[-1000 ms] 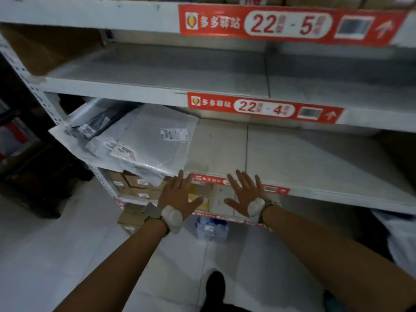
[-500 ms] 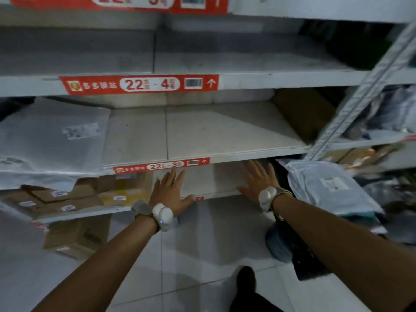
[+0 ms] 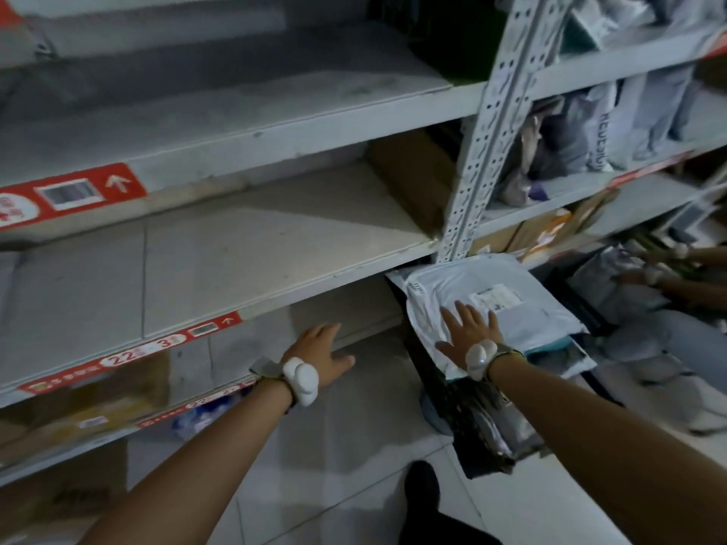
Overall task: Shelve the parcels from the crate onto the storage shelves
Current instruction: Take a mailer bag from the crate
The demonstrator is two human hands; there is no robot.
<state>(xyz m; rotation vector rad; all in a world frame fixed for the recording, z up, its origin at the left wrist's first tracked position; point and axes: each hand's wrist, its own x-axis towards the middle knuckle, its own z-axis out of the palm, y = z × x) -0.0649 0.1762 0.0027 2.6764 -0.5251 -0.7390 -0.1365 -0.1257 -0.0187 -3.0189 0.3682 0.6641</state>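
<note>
A white poly-mailer parcel (image 3: 511,308) with a small printed label lies on top of a pile in the dark crate (image 3: 476,422) at the lower right. My right hand (image 3: 468,332) rests flat on it, fingers spread, nothing gripped. My left hand (image 3: 320,354) hovers open in front of the low shelf, palm down, holding nothing. The grey storage shelves (image 3: 244,245) with red number labels fill the left and middle; the boards in front of me carry nothing.
A perforated steel upright (image 3: 480,159) stands between this shelf bay and the right one, which holds bags and cardboard boxes (image 3: 550,230). Another person's hands (image 3: 668,269) work at the far right. Boxes (image 3: 78,407) sit on the lowest shelves at left. My shoe (image 3: 421,489) is on the tiled floor.
The view has swung right, away from the shelved mailers. My right hand has moved from the shelf edge onto the white parcel in the crate; my left hand followed rightwards, still open.
</note>
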